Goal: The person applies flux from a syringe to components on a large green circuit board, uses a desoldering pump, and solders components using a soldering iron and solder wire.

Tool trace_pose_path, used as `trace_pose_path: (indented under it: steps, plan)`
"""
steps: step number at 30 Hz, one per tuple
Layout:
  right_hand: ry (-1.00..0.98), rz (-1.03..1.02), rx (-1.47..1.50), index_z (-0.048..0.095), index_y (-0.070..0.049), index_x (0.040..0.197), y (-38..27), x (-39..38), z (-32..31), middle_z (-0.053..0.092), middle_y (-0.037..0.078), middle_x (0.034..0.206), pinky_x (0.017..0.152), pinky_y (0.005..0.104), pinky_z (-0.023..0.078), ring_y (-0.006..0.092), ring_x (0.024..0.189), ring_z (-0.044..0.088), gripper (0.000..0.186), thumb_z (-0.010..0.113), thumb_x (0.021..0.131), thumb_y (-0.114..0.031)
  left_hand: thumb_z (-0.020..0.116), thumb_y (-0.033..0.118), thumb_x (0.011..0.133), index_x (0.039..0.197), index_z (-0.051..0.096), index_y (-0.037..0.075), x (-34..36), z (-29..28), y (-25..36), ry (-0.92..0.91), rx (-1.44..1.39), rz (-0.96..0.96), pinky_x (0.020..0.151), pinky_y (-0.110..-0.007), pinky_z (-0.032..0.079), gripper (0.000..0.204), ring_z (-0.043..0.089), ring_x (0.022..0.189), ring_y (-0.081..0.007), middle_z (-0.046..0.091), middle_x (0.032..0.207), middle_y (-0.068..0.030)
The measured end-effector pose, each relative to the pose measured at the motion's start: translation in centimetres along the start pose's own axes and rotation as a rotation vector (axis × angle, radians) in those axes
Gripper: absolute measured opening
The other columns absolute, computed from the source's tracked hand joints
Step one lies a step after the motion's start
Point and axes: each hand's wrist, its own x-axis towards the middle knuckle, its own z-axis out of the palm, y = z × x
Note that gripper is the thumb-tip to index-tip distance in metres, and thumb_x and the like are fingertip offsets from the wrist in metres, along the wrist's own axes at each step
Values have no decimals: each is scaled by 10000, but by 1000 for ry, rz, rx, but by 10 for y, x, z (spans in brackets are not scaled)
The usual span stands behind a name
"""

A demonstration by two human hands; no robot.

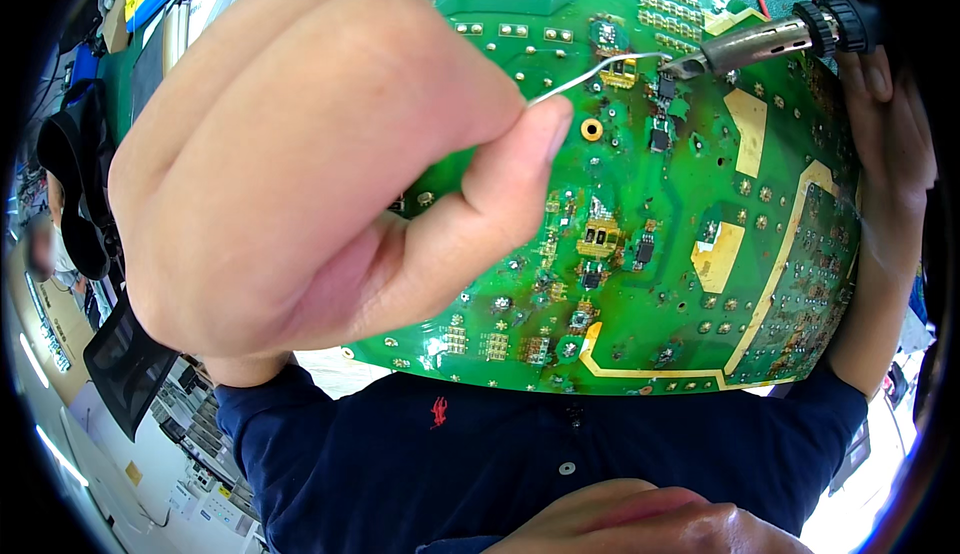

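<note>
Over the green circuit board (700,214): our left hand (300,154) pinches solder wire (590,72); right hand (885,104) grips soldering iron (760,44). Step: soldering a joint; next, steady wire feeding.

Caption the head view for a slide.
Left hand feeds solder wire to soldering iron in right hand over green circuit board.
</note>
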Motion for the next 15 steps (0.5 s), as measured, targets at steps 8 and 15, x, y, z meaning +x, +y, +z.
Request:
trace_pose_path:
  steps: [8, 15]
  plan:
    - [-376, 26, 256, 483, 49, 1200, 14, 28, -32, 383, 8, 840, 851, 225, 382, 113, 773, 386, 232, 340, 1039, -37, 726, -150, 730, 846, 627, -60, 0, 0, -1, 7, -8, -1, 544, -219, 400, 177, 563, 603, -155, 649, 744, -140]
    - [-712, 48, 486, 494, 32, 1137, 27, 53, -57, 380, 7, 845, 843, 222, 371, 114, 783, 381, 192, 345, 1018, 8, 726, -149, 735, 851, 625, -60, 0, -2, 0, 1, -7, -7, 550, -220, 401, 178, 564, 608, -152, 649, 751, -146]
